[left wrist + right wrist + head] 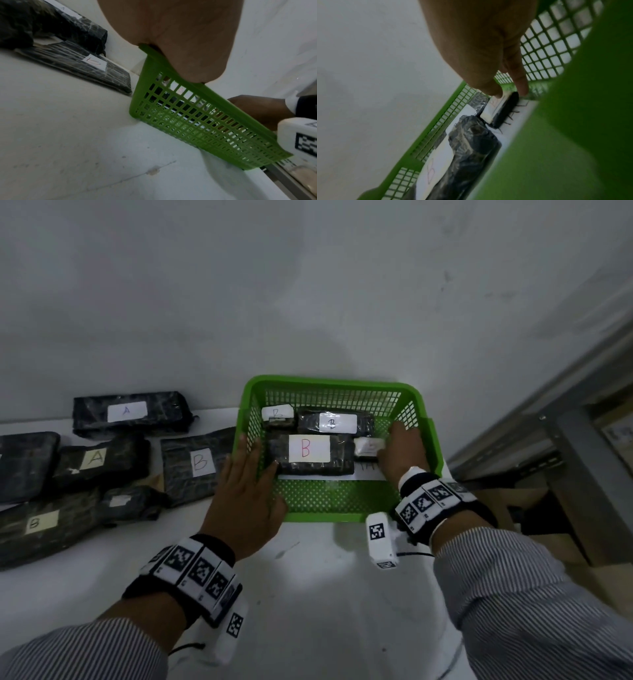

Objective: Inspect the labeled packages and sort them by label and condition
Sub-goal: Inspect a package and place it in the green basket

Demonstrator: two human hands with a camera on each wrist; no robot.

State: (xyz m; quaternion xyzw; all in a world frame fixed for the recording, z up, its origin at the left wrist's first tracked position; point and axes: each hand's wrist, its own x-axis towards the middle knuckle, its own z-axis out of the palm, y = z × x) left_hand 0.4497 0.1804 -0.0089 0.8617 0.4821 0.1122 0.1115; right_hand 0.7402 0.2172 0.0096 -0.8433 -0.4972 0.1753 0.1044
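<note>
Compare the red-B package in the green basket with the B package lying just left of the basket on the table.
The red-B package lies inside the green basket beside other packages; the table B package lies outside on the white table. The basket one is narrower with a larger label; the table one looks broader and flatter. Both are black-wrapped and marked B.

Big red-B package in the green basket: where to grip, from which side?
Pinch the red-B package across its short ends, coming from above. It lies flat, label up, with another package close behind it; the basket walls block any sideways reach.
</note>
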